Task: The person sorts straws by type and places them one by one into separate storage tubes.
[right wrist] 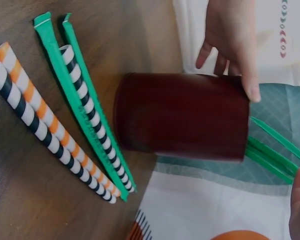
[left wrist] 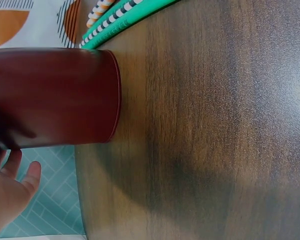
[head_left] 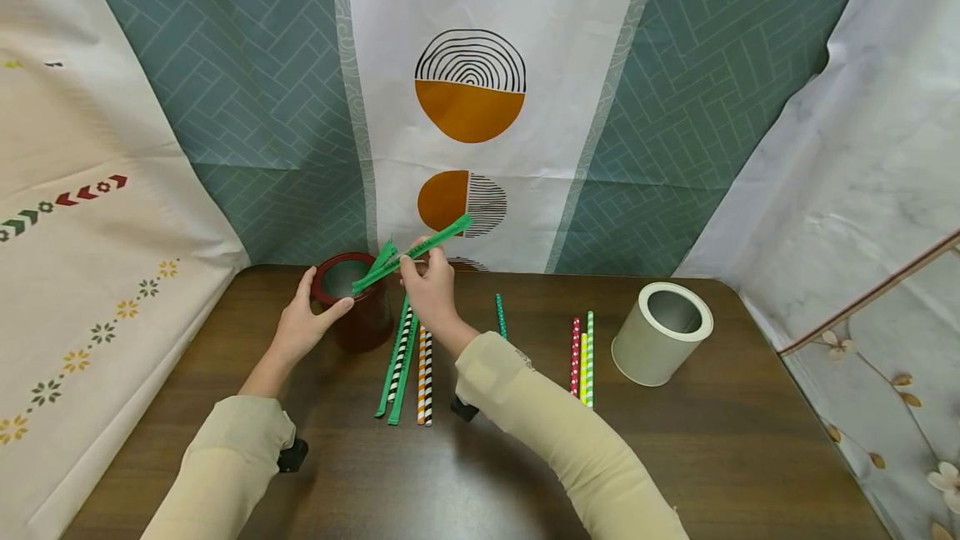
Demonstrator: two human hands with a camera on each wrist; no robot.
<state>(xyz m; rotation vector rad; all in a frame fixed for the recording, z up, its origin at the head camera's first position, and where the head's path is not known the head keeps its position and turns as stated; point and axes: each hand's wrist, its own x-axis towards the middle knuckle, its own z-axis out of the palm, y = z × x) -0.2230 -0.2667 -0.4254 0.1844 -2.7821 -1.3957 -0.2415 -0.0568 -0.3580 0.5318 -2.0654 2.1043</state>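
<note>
Head view: right hand (head_left: 432, 288) pinches green-wrapped straw (head_left: 431, 242) over dark red canister (head_left: 365, 327), left hand (head_left: 303, 323) grips its rim; striped straws (head_left: 422, 377) loose on surface (head_left: 352, 473). Left wrist: wrapper lettering (left wrist: 116, 24), possibly a brand, too blurred to read. Right wrist: further wrapped straws (right wrist: 272, 157) already inside; two green ones (right wrist: 78, 100) outside, not yet in.

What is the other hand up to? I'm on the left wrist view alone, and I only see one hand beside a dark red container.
Observer: The right hand pinches a green stick, with one end over the opening of the dark red container.
Operator: Oh! Is anything in there?
Observer: Yes, more green sticks poke out of it; the right wrist view shows them.
Operator: And is there another container around?
Observer: There is: a cream container stands well off to the right of the red one.
</note>
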